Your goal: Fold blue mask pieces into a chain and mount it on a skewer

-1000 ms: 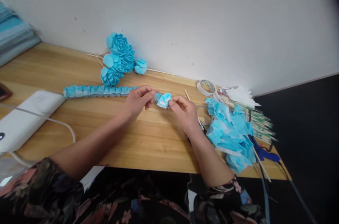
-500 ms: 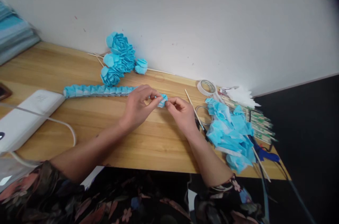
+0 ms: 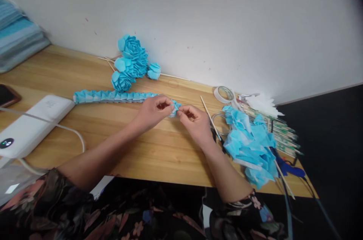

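A small folded piece of blue-and-white sheet [image 3: 175,108] is between my hands over the middle of the table. My left hand [image 3: 154,109] pinches its left side with thumb and forefinger. On its right side, the thumb and forefinger of my right hand [image 3: 195,121] are closed. Behind my left hand lies a long row of folded blue pieces [image 3: 113,96], stacked one against another. I cannot tell whether the small piece is part of that row. Several blue handmade flowers [image 3: 130,62] and a single blue bud [image 3: 154,71] on a thin stick lie against the wall.
Right of my hands are a thin wooden stick [image 3: 210,117], a tape roll [image 3: 224,94], crumpled blue sheets [image 3: 246,138] and a blue-handled tool [image 3: 292,169]. At left lie a white power bank [image 3: 36,123] with a cable, a phone [image 3: 8,95] and a blue-grey stack [image 3: 22,39].
The view has shifted slightly, so everything appears a little further right. My fingers have turned the small folded piece a little, and both hands still pinch it.
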### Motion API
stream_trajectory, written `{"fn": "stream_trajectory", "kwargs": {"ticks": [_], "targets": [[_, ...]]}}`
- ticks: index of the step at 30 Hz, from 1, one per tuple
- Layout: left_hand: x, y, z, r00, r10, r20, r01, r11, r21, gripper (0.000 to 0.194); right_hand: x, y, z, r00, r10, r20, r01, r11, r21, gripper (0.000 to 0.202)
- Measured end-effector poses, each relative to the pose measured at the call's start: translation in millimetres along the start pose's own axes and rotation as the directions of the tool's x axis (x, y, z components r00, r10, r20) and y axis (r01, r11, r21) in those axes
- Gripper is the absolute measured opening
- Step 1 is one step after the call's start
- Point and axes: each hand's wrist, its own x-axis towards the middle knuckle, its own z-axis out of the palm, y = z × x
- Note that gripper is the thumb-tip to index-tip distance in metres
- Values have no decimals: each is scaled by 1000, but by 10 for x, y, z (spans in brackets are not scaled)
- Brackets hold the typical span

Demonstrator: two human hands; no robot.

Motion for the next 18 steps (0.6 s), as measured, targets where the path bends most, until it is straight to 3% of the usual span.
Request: {"fn": "stream_trajectory", "kwargs": {"ticks": [5, 11, 18], "targets": [[3, -38, 4, 992, -64, -108, 54, 994, -93, 22, -34, -81, -41, 990, -70, -124, 66, 997, -38, 13], [-30, -4, 47, 993, -48, -108, 32, 989, -143, 21, -78, -123, -15, 991, -102, 82, 101, 995, 25, 21], [-42, -12, 60, 997, 44, -68, -49, 996, -78, 16, -47, -84, 15, 996, 41, 79, -47, 996, 77, 24]]}}
